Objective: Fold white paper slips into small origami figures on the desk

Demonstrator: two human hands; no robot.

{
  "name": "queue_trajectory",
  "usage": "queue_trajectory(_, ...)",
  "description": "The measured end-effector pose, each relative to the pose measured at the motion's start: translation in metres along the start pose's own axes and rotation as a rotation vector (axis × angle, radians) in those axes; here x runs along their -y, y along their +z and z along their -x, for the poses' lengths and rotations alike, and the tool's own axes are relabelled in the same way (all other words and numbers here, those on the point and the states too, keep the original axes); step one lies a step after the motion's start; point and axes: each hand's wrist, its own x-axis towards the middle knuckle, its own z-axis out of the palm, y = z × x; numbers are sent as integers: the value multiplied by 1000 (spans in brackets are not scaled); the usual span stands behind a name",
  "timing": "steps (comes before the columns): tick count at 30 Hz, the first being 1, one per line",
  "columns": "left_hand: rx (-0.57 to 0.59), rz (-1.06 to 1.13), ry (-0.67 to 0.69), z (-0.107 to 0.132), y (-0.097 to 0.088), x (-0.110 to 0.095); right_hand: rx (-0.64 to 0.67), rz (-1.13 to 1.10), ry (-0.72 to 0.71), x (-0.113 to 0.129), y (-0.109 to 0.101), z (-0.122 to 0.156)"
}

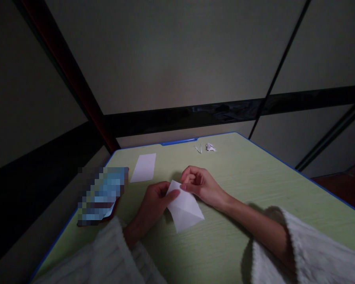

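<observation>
A creased sheet of white paper (187, 211) is held between my two hands above the table, its top edge folded and its lower corners hanging toward me. My left hand (156, 199) pinches its upper left side, thumb on top and the other fingers behind. At the upper right edge my right hand (202, 183) grips the paper between thumb and curled fingers. Part of the paper's far edge is hidden by the fingers. Fluffy white sleeves cover both forearms in part.
The pale green table (254, 189) has a blue rim. A flat white sheet (144, 167) lies at its back left, near a blurred-out device (103, 195) with a dark red edge. Toward the back lie a small folded paper piece (210, 147) and thin paper scraps (198, 148). Cabinet panels (177, 59) rise behind.
</observation>
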Motion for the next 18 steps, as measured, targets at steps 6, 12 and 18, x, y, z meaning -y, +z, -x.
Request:
queue_trajectory(6,62,-115,-2,3,1,1,132,217,13,-1,2,4)
queue_trajectory(12,112,-250,56,4,4,3,176,489,-78,-2,5,9)
queue_trajectory(18,113,-208,36,1,2,5,89,502,-90,0,5,7)
